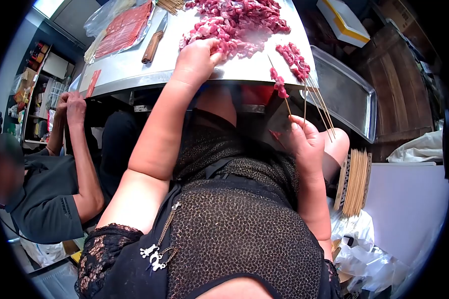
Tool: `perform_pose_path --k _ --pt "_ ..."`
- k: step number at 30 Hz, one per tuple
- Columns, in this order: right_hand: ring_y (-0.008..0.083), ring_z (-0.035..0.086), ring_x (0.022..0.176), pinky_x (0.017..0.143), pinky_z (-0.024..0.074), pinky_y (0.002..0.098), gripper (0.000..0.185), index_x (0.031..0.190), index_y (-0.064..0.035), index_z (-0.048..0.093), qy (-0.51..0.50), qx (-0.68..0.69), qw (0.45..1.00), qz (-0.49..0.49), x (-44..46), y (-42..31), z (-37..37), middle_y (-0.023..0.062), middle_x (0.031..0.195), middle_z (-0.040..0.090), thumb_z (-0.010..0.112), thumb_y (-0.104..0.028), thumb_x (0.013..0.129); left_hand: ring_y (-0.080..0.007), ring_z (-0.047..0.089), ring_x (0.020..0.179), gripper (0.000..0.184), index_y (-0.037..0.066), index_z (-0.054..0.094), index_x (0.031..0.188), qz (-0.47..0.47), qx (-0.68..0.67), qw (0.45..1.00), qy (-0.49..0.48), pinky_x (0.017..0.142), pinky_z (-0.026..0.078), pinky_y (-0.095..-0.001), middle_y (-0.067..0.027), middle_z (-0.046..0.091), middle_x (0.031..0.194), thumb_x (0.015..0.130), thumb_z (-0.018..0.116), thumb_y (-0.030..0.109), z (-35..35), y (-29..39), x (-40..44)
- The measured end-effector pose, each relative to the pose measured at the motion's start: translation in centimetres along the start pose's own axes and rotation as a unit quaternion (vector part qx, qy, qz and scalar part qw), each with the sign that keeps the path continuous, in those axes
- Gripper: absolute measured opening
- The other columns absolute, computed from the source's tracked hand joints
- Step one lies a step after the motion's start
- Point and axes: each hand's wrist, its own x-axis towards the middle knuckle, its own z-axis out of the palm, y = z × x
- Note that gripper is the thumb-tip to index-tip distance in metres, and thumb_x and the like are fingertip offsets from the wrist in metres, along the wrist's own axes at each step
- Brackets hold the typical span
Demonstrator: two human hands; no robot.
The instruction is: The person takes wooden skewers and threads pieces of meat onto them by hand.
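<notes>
L hand: fingers of the L hand (197, 61) are curling at the near edge of the meat pile (234, 31), tips touching it; can't tell if they're gripping a pc.
R hand: thumb + index of the R hand (307, 142) are pinching the held skewer (288, 105), w/ meat pcs sitting on its upper part, tilting up nr the counter edge.
Nearby/in the way: loaded skewers (293, 61) are lying just beside the held one, bare ends jutting past the edge above the R hand; knife (152, 47) is resting L of the L hand.
Counter: white counter (167, 67) is carrying the meat, knife, bagged red strips (122, 36) & stick bundle (170, 5).
Room: metal tray (343, 92) is sitting R of the counter; boxed sticks (355, 182) are standing below; co-worker (47, 189) is sitting far L, hands nr a red strip (93, 83).
</notes>
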Motion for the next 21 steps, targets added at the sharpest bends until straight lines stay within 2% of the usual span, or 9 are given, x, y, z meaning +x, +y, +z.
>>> perform_pose_path --k 4,6,8,11,14,15,18,20,21 --pt "0.0028 0.055 0.076 0.071 0.0493 0.019 0.02 0.109 -0.0001 0.061 -0.002 -0.002 1.0 0.004 0.3 0.1 0.0 -0.0016 0.093 0.061 0.056 -0.007 0.091 -0.0283 0.06 0.087 0.019 0.014 0.07 0.09 0.071 0.117 0.985 0.101 0.08 0.049 -0.0389 -0.0078 0.064 0.091 0.076 0.068 0.027 -0.5 0.0 1.0" --pt "0.0028 0.055 0.077 0.072 0.0498 0.0193 0.02 0.11 -0.0003 0.061 -0.008 0.0 1.0 0.005 0.5 0.0 0.2 -0.001 0.094 0.061 0.055 -0.007 0.092 -0.0269 0.058 0.094 0.015 0.016 0.071 0.088 0.139 0.088 0.984 0.061 0.082 0.048 -0.0373 -0.007 0.062 0.095 0.075 0.067 0.023 0.1 1.0 2.5" --pt "0.003 0.055 0.077 0.072 0.0501 0.0196 0.02 0.11 -0.0003 0.06 -0.017 0.011 1.0 0.001 0.6 -0.2 0.3 -0.0007 0.095 0.061 0.055 -0.007 0.092 -0.0279 0.06 0.092 0.016 0.013 0.071 0.087 0.173 0.124 0.977 -0.019 0.08 0.049 -0.0388 -0.0097 0.064 0.09 0.074 0.065 0.022 0.9 2.2 4.1" --pt "0.003 0.055 0.077 0.073 0.0502 0.0198 0.02 0.11 -0.0003 0.06 -0.017 -0.007 1.0 -0.011 0.6 -0.4 0.1 -0.001 0.095 0.061 0.055 -0.007 0.092 -0.0307 0.064 0.089 0.025 0.006 0.07 0.089 0.005 0.155 0.975 -0.161 0.079 0.051 -0.0401 -0.0151 0.067 0.09 0.077 0.062 0.027 1.2 4.3 5.1" --pt "0.0031 0.055 0.077 0.073 0.0504 0.0201 0.021 0.111 -0.0003 0.06 -0.004 0.013 1.0 -0.001 0.6 -0.3 -0.2 -0.001 0.095 0.061 0.055 -0.007 0.092 -0.0303 0.064 0.09 0.026 0.005 0.07 0.089 0.033 0.17 0.965 -0.198 0.079 0.051 -0.0396 -0.0154 0.067 0.091 0.079 0.061 0.026 1.9 4.2 4.7" --pt "0.0031 0.055 0.077 0.073 0.0504 0.0201 0.021 0.111 -0.0003 0.06 -0.002 0.014 1.0 -0.001 0.6 -0.3 -0.1 -0.001 0.095 0.061 0.055 -0.007 0.092 -0.0281 0.065 0.077 0.018 0.008 0.07 0.082 0.062 0.159 0.974 -0.15 0.072 0.05 -0.0382 -0.0149 0.066 0.078 0.075 0.065 0.024 1.9 3.8 4.4" --pt "0.0022 0.053 0.074 0.071 0.0491 0.0187 0.02 0.11 -0.0004 0.061 -0.005 0.005 1.0 0.0 0.6 -0.4 0.2 -0.0015 0.092 0.061 0.056 -0.006 0.091 -0.0296 0.064 0.076 0.018 0.008 0.07 0.083 0.064 0.12 0.976 -0.169 0.071 0.05 -0.0383 -0.0156 0.065 0.077 0.074 0.065 0.022 1.1 3.0 4.2" --pt "0.001 0.05 0.07 0.065 0.0451 0.0163 0.02 0.109 -0.0006 0.062 -0.011 -0.007 1.0 -0.003 0.8 -0.2 0.3 -0.0033 0.086 0.06 0.057 -0.006 0.091 -0.0246 0.066 0.073 0.016 0.006 0.07 0.084 0.049 0.132 0.978 -0.153 0.066 0.05 -0.0364 -0.0128 0.068 0.078 0.077 0.065 0.02 0.1 3.4 3.9" --pt "0.001 0.05 0.07 0.065 0.0451 0.0163 0.02 0.109 -0.0006 0.062 -0.012 -0.007 1.0 -0.003 0.8 -0.2 0.4 -0.0033 0.086 0.06 0.057 -0.006 0.091 -0.0233 0.066 0.075 0.018 0.004 0.069 0.088 -0.057 -0.076 0.985 -0.142 0.067 0.053 -0.034 -0.0134 0.068 0.082 0.08 0.062 0.018 -0.4 3.6 3.4"
